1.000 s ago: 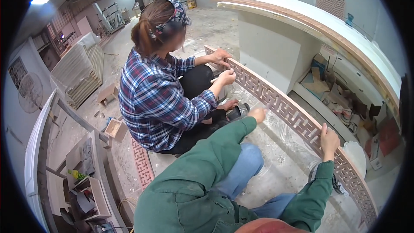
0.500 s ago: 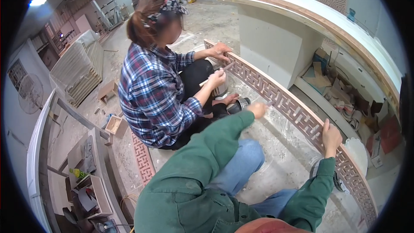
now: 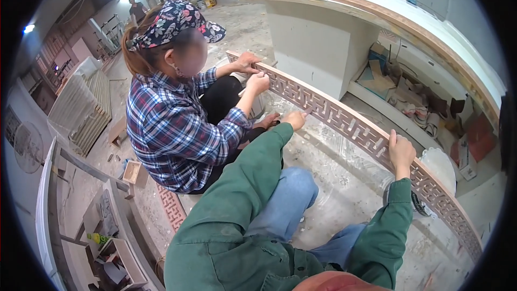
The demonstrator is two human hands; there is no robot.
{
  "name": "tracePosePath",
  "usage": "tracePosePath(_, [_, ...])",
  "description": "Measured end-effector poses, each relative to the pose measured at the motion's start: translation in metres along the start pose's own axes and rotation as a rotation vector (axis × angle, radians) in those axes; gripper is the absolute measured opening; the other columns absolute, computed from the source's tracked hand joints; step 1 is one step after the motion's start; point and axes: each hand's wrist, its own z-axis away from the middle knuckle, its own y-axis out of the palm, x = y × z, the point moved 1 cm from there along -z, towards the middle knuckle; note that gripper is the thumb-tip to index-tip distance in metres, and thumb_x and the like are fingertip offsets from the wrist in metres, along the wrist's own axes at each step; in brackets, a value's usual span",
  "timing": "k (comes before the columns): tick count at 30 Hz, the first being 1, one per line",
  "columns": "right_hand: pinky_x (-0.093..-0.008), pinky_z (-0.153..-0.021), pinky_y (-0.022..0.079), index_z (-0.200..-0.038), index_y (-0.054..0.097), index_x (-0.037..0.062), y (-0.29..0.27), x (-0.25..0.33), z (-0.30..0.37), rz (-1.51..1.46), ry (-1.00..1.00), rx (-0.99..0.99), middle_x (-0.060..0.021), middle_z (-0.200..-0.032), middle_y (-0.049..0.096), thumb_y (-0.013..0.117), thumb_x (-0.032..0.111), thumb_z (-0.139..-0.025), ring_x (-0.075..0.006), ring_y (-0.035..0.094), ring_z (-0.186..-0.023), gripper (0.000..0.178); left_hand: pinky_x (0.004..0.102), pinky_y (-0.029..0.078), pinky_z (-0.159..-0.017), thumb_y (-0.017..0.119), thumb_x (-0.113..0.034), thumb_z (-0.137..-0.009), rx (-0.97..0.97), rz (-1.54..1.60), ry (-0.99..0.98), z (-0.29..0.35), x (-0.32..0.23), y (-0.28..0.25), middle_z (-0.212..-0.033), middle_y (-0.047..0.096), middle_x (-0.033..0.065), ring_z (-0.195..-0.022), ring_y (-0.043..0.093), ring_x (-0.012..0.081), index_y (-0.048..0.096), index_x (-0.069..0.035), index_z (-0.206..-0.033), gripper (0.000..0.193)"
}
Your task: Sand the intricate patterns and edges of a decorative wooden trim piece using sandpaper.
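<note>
A long, curved wooden lattice panel (image 3: pixel 350 124) with a cut-out geometric pattern stands on edge, slanting from far left to near right. My left hand (image 3: pixel 295 120) is closed around a thin stick-like tool (image 3: pixel 308 111), whose tip meets the lattice; its exact kind is too small to tell. My right hand (image 3: pixel 401 153) grips the panel's upper edge farther right, with fingers over the rim. Beyond my left arm, a co-worker in a plaid shirt (image 3: pixel 177 124) crouches at the panel's far end, one hand (image 3: pixel 247 63) on its edge and the other (image 3: pixel 258 82) against the lattice.
Behind the panel stands a large white counter (image 3: pixel 309 48) with a curved top. Its lower shelf holds a heap of scraps and boxes (image 3: pixel 414 97). A reddish lattice piece (image 3: pixel 171 205) lies on the floor at left, near a small wooden box (image 3: pixel 131 172) and a curved frame (image 3: pixel 129 210).
The whole view has shifted. My left hand, blurred before, is now sharper with the tool at the lattice. The co-worker's nearer hand has moved up closer to the panel.
</note>
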Motion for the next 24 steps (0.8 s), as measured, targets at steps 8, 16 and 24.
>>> tracePosePath(8, [-0.0487, -0.070, 0.048, -0.073, 0.068, 0.0055, 0.003, -0.009, 0.000, -0.007, 0.018, -0.025, -0.0193, -0.077, 0.066, 0.041, 0.044, -0.094, -0.0384, 0.064, -0.077, 0.052, 0.0493, 0.049, -0.079, 0.041, -0.041, -0.096, 0.088, 0.028, 0.217, 0.022, -0.016, 0.014, -0.089, 0.065, 0.0265, -0.090, 0.063, 0.0429, 0.066, 0.001, -0.093, 0.049])
tracePosePath(16, [-0.0496, -0.070, 0.048, -0.076, 0.069, 0.0066, 0.005, -0.021, 0.002, -0.010, 0.015, -0.014, -0.0186, -0.078, 0.066, 0.038, 0.045, -0.095, -0.0393, 0.063, -0.076, 0.053, 0.0517, 0.047, -0.083, 0.039, -0.039, -0.095, 0.050, 0.006, 0.153, 0.035, -0.032, 0.049, -0.095, 0.064, 0.0259, -0.094, 0.061, 0.0429, 0.067, -0.002, -0.097, 0.047])
tracePosePath(24, [-0.0497, -0.065, 0.048, -0.069, 0.069, 0.0053, 0.024, -0.018, -0.002, -0.035, 0.005, -0.028, -0.0189, -0.073, 0.065, 0.042, 0.046, -0.092, -0.0387, 0.064, -0.072, 0.053, 0.0507, 0.050, -0.075, 0.039, -0.038, -0.096, 0.007, -0.118, 0.099, 0.011, -0.010, 0.020, -0.087, 0.066, 0.0255, -0.085, 0.065, 0.0402, 0.065, 0.003, -0.093, 0.049])
